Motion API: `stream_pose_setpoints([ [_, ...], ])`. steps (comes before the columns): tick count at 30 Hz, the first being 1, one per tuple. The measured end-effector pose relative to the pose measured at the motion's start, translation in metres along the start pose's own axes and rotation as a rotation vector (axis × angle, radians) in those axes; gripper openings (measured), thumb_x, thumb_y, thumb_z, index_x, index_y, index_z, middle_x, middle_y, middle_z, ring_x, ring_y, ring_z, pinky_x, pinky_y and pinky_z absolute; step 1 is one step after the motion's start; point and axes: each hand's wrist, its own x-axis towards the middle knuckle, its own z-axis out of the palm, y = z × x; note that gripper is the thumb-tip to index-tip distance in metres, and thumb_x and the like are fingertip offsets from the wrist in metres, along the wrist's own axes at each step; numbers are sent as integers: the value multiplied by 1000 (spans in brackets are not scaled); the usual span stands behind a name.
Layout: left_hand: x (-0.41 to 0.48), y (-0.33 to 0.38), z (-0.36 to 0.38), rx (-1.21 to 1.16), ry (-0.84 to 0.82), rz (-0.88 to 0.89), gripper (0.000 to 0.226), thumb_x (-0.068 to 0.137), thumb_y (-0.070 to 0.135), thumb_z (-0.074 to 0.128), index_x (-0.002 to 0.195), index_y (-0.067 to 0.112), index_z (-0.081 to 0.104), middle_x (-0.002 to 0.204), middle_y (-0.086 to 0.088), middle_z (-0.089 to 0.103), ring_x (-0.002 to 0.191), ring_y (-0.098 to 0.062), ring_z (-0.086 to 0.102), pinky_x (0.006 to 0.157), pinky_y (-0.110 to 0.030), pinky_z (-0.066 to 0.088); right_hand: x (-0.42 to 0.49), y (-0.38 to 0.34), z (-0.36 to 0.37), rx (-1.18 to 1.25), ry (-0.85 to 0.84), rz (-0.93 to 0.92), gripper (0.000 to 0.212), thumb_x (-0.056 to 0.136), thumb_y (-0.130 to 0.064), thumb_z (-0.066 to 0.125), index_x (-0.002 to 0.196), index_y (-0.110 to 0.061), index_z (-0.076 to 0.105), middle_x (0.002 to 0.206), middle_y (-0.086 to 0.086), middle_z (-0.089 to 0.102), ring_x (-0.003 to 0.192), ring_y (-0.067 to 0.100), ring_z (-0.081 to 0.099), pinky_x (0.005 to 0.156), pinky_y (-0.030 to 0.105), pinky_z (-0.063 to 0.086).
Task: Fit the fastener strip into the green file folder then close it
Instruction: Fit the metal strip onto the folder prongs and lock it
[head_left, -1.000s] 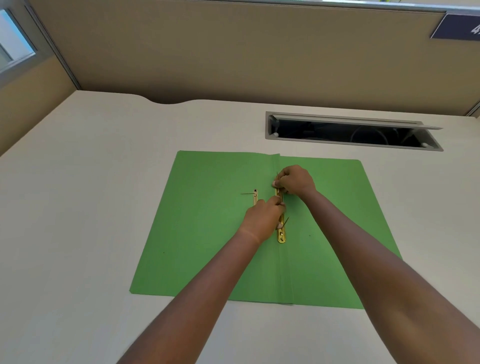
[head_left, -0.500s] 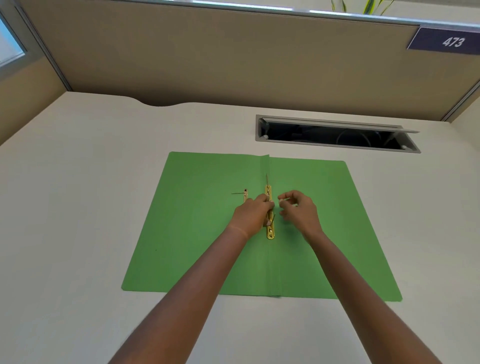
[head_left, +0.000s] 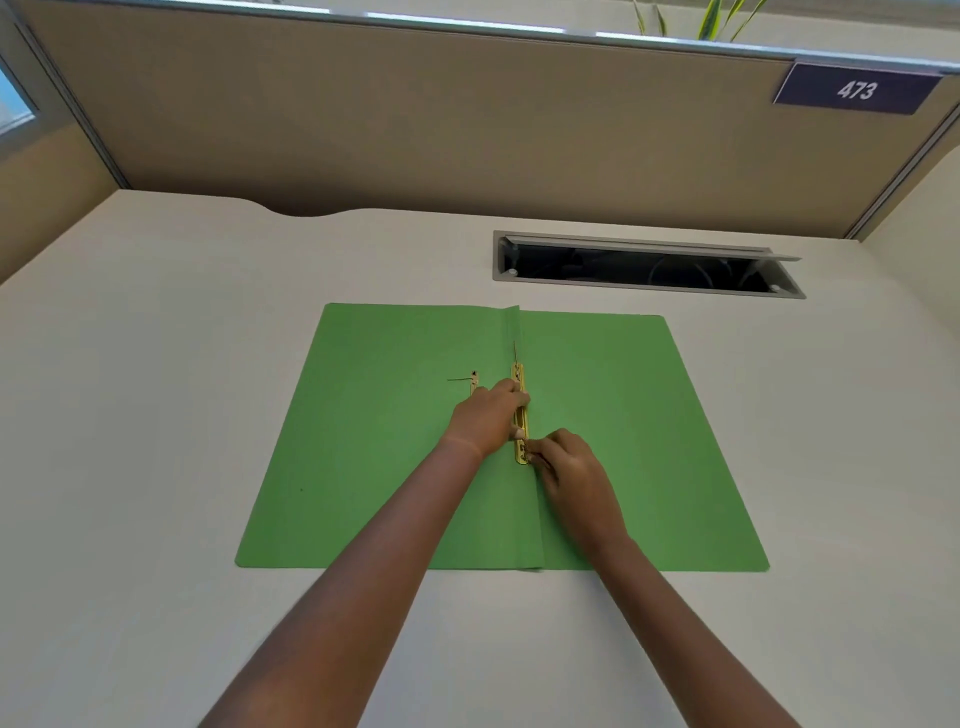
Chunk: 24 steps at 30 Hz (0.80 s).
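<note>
The green file folder (head_left: 395, 467) lies open and flat on the desk, spine crease running away from me. A gold fastener strip (head_left: 519, 379) lies along the crease, with a thin prong standing up at its far end. My left hand (head_left: 488, 415) presses down on the strip's middle, fingers over it. My right hand (head_left: 566, 467) pinches at the strip's near end, fingertips closed on a small part there. A second small gold fastener piece (head_left: 472, 382) lies on the left flap, just beyond my left hand.
The folder rests on a cream desk (head_left: 156, 415). An open cable slot (head_left: 644, 267) with a raised lid sits in the desk beyond the folder on the right. A tan partition wall (head_left: 415, 114) with a "473" sign (head_left: 857, 91) closes off the back.
My right hand has moved from the strip's far end down to its near end. My left hand stayed on the strip's middle. The head camera tilted up, showing more of the partition.
</note>
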Motion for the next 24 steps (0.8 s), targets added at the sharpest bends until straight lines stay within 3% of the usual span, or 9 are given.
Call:
stream_pose_setpoints([
  [4,1,0,1,-4,6,-9,54,88,12,60,139,13,41,150,-3,37,127,-31,43,102,-43,45,-11,-8,6,-90,76,-18,12,76,3,69,87,7,70,71,20,64,64,32,61,49,35,52],
  [8,1,0,1,-2,5,-15,54,89,11,59,139,14,41,149,-3,37,127,-31,43,102,-43,45,-8,-22,8,-121,129,28,7,69,9,72,74,8,67,65,20,63,58,33,60,47,34,52],
  [12,1,0,2,8,14,-17,52,89,11,59,138,14,42,149,-3,37,126,-31,43,100,-42,46,-4,-39,8,-187,130,73,15,57,12,78,61,6,65,55,17,60,49,30,58,41,27,47],
  [19,2,-1,6,-7,39,-15,52,89,11,59,138,13,43,148,-2,38,126,-31,44,99,-40,46,-12,-40,12,-289,135,67,21,49,9,83,60,0,68,52,10,61,45,23,56,37,20,43],
  [24,2,-2,7,-12,39,-14,53,89,12,59,139,15,41,151,-1,36,129,-31,41,100,-44,44,-22,-25,9,-205,110,1,13,61,9,77,66,3,66,58,14,60,48,27,57,37,24,46],
])
